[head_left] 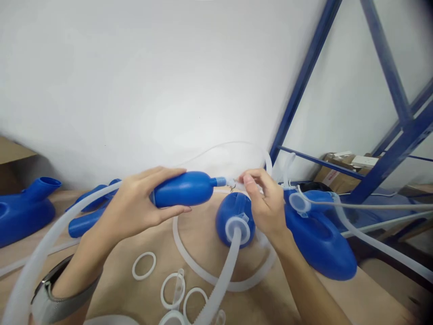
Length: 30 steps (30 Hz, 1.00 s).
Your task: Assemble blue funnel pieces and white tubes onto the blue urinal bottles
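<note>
My left hand (135, 201) is wrapped round a blue rounded plastic bottle (189, 187) with a narrow light-blue neck pointing right. A clear hose (81, 203) runs from the bottle's left side down toward the lower left. Just right of the neck, the fingers of my right hand (264, 196) pinch the end of a thin translucent tube (239, 184); whether it touches the neck is hard to tell. Below and between my hands stands a blue container (225, 216) with a white ring cap (248, 230) and a ribbed hose (221, 282).
Several white sealing rings (144, 266) lie on the brown work surface (118, 289). Blue urinal-shaped bottles stand left (27, 219) and right (328, 248). A blue metal frame (304, 76) rises at right, with a cardboard box (333, 176) behind. Hoses loop across the surface.
</note>
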Motion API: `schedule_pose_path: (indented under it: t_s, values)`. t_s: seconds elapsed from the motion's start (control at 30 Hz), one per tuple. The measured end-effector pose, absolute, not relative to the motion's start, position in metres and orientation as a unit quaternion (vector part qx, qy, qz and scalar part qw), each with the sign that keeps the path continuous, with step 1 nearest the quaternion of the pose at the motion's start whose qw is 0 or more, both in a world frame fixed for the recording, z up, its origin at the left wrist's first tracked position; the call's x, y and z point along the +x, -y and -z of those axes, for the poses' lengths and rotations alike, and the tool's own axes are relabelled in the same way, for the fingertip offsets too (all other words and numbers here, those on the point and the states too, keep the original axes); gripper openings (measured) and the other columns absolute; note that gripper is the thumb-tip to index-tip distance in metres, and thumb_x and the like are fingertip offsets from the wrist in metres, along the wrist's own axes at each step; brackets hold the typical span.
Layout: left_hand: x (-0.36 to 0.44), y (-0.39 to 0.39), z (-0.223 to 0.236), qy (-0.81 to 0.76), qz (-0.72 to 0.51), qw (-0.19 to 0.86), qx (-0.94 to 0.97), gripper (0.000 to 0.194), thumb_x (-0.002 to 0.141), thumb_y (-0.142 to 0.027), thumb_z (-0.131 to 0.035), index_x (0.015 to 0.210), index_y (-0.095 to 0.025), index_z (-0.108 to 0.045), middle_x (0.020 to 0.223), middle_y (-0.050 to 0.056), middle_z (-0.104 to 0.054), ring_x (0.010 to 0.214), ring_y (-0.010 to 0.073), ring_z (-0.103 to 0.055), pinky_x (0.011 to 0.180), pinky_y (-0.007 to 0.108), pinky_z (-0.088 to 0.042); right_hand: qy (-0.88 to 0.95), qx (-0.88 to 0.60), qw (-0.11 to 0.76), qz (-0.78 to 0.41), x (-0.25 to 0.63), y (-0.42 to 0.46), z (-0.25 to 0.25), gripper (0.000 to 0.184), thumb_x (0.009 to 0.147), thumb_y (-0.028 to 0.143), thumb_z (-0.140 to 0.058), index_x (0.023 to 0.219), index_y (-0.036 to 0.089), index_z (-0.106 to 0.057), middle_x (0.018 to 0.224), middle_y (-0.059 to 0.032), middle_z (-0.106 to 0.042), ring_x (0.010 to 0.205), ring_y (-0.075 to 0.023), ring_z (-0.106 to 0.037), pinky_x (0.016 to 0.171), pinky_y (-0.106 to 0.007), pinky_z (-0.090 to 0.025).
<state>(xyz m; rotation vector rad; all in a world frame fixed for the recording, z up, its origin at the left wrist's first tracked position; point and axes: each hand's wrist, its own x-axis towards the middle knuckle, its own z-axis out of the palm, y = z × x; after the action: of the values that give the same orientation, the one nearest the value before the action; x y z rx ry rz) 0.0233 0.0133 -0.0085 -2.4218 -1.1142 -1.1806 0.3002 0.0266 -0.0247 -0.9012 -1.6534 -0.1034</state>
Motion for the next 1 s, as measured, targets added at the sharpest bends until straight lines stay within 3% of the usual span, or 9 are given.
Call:
schedule_pose_path:
  t_s: [0.1, 0.17, 0.23, 0.33, 0.4, 0.5, 0.63, 0.83, 1.0]
  values:
    - [0.020, -0.017, 0.009, 0.401, 0.416, 0.095, -0.811, 0.063, 0.083, -0.063, -0.076, 0.131, -0.023, -0.067, 0.125, 0.010, -0.076, 0.107, 0.0310, -0.074, 0.094, 0.041, -0.060, 0.716, -0.390, 0.569, 0.105, 0.305, -0.031, 0.026, 0.021, 0.102, 0.028, -0.053, 0.086, 0.023, -0.066, 0.087, -0.0061, -0.073, 0.089, -0.0253, -0.067, 0.085, -0.041, -0.053]
    - [0.018, -0.018, 0.009, 0.412, 0.420, 0.081, -0.805, 0.064, 0.082, -0.065, -0.076, 0.132, -0.025, -0.067, 0.127, 0.010, -0.075, 0.111, 0.0327, -0.073, 0.098, 0.044, -0.059, 0.743, -0.378, 0.539, 0.118, 0.311, -0.034, 0.025, 0.015, 0.103, 0.027, -0.055, 0.106, 0.023, -0.069, 0.105, -0.0095, -0.075, 0.105, -0.0275, -0.067, 0.095, -0.045, -0.052]
    - [0.016, -0.018, 0.007, 0.414, 0.416, 0.059, -0.807, 0.066, 0.079, -0.067, -0.077, 0.131, -0.027, -0.069, 0.127, 0.009, -0.075, 0.111, 0.0334, -0.073, 0.101, 0.045, -0.058, 0.791, -0.351, 0.490, 0.107, 0.317, -0.035, 0.024, 0.024, 0.103, 0.029, -0.057, 0.125, 0.023, -0.065, 0.120, -0.0114, -0.072, 0.115, -0.0278, -0.066, 0.100, -0.046, -0.053]
    - [0.016, -0.016, 0.003, 0.424, 0.409, 0.037, -0.807, 0.068, 0.075, -0.069, -0.079, 0.127, -0.025, -0.072, 0.124, 0.010, -0.077, 0.109, 0.0351, -0.074, 0.101, 0.049, -0.058, 0.838, -0.294, 0.441, 0.132, 0.323, -0.037, 0.026, 0.036, 0.101, 0.034, -0.065, 0.134, 0.024, -0.062, 0.123, -0.0124, -0.072, 0.115, -0.0279, -0.068, 0.099, -0.045, -0.055]
    - [0.017, -0.014, 0.001, 0.428, 0.394, 0.022, -0.813, 0.070, 0.074, -0.070, -0.079, 0.127, -0.024, -0.072, 0.123, 0.011, -0.077, 0.109, 0.0355, -0.074, 0.100, 0.050, -0.058, 0.823, -0.285, 0.455, 0.186, 0.323, -0.037, 0.029, 0.034, 0.099, 0.035, -0.068, 0.130, 0.023, -0.065, 0.114, -0.0122, -0.074, 0.104, -0.0271, -0.071, 0.090, -0.042, -0.057]
    - [0.021, -0.012, 0.000, 0.416, 0.372, 0.000, -0.830, 0.069, 0.074, -0.071, -0.079, 0.125, -0.025, -0.073, 0.123, 0.010, -0.078, 0.109, 0.0351, -0.074, 0.096, 0.047, -0.060, 0.793, -0.266, 0.483, 0.258, 0.320, -0.037, 0.033, 0.015, 0.100, 0.021, -0.064, 0.113, 0.021, -0.072, 0.098, -0.0099, -0.076, 0.089, -0.0235, -0.071, 0.079, -0.038, -0.056]
    - [0.020, -0.015, 0.000, 0.405, 0.355, -0.012, -0.843, 0.070, 0.072, -0.071, -0.080, 0.125, -0.026, -0.074, 0.122, 0.008, -0.078, 0.106, 0.0336, -0.075, 0.093, 0.042, -0.060, 0.811, -0.192, 0.486, 0.262, 0.320, -0.036, 0.031, 0.017, 0.097, 0.007, -0.063, 0.107, 0.019, -0.072, 0.096, -0.0095, -0.079, 0.088, -0.0219, -0.073, 0.077, -0.036, -0.054]
    - [0.010, -0.017, -0.003, 0.426, 0.296, -0.013, -0.855, 0.072, 0.074, -0.073, -0.078, 0.132, -0.032, -0.071, 0.126, 0.003, -0.077, 0.109, 0.0311, -0.073, 0.096, 0.037, -0.056, 0.824, -0.158, 0.472, 0.268, 0.318, -0.040, 0.034, 0.017, 0.095, 0.005, -0.064, 0.092, 0.021, -0.069, 0.083, -0.0043, -0.078, 0.081, -0.0201, -0.072, 0.070, -0.035, -0.048]
    - [0.007, -0.016, -0.005, 0.452, 0.316, -0.016, -0.834, 0.074, 0.069, -0.077, -0.078, 0.127, -0.031, -0.074, 0.122, 0.003, -0.078, 0.105, 0.0316, -0.074, 0.097, 0.037, -0.056, 0.806, -0.177, 0.492, 0.277, 0.314, -0.043, 0.038, 0.013, 0.094, 0.014, -0.074, 0.105, 0.020, -0.071, 0.085, -0.0058, -0.078, 0.075, -0.0187, -0.070, 0.064, -0.034, -0.045]
